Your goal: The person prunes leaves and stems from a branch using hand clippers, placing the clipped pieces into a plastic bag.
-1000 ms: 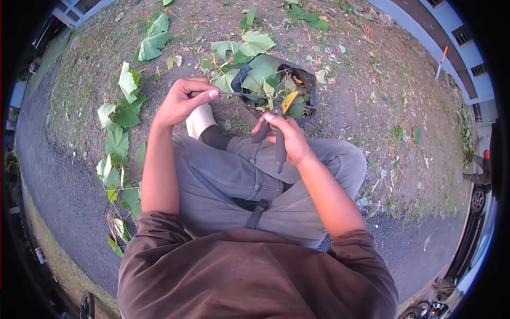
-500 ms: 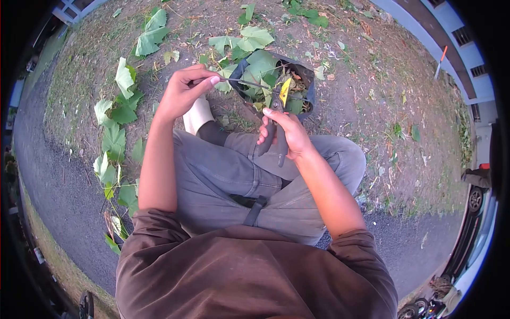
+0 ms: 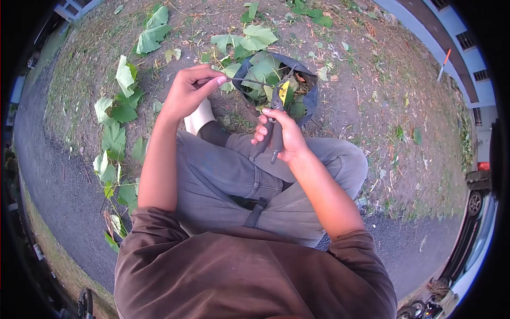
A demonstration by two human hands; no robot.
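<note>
Between its thumb and fingers my left hand (image 3: 192,91) pinches a thin dark stem (image 3: 247,81), which runs right, over the mouth of a dark bag. My right hand (image 3: 284,134) is wrapped around the handles of pruning shears (image 3: 277,103) with a yellow-marked blade. The shears' jaws point up and away from me, right at the stem's far end. Under them the dark bag (image 3: 309,106) stands open on the ground, holding green leaves (image 3: 263,68) and brown clippings. My hands partly cover the bag's near side.
A leafy vine (image 3: 113,137) trails along the ground on my left. More large leaves (image 3: 258,37) lie beyond the bag. My crossed legs (image 3: 212,159) are just below my hands. Pavement (image 3: 398,239) borders the dirt, and a parked vehicle (image 3: 474,204) stands far right.
The shears' handles have come closer together in my right hand, and the jaws have narrowed. My left hand still holds the stem, shifted slightly right.
</note>
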